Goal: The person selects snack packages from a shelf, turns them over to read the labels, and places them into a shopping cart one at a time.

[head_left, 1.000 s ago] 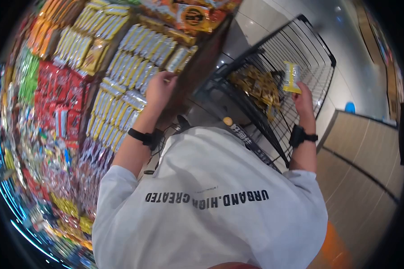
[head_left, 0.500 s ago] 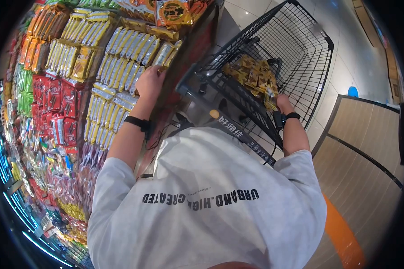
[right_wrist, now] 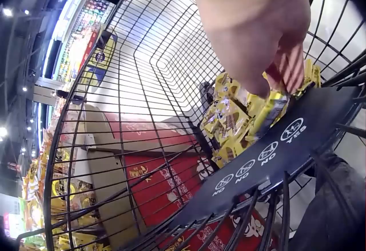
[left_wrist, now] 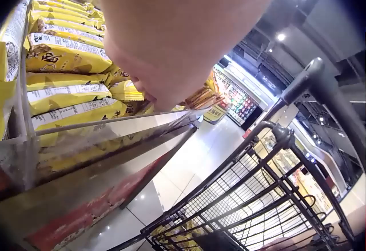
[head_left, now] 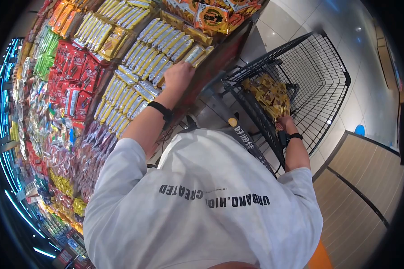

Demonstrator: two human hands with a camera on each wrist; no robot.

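Note:
My left hand (head_left: 179, 76) is at the front edge of the candy display, over rows of yellow-and-white snack packets (head_left: 150, 56). In the left wrist view its fingertips are beside a yellow packet (left_wrist: 126, 91), close to the clear bin wall; I cannot tell whether they grip it. My right hand (right_wrist: 257, 42) reaches down inside the shopping cart (head_left: 323, 85). Its thumb and fingers stand apart, straight, with their tips at a yellow packet (right_wrist: 269, 114) on the pile of gold-yellow packets (head_left: 269, 96).
Red packets (head_left: 74, 67) fill another section of the display, with orange packets (head_left: 213, 18) at its far end. The cart's handle (head_left: 244, 134) stands close before me. A wood-topped counter (head_left: 359, 175) is at the right.
My right hand has lowered into the cart from above, where it held a yellow packet up. My left hand stays at the display's edge, its fingers now further over the front packets.

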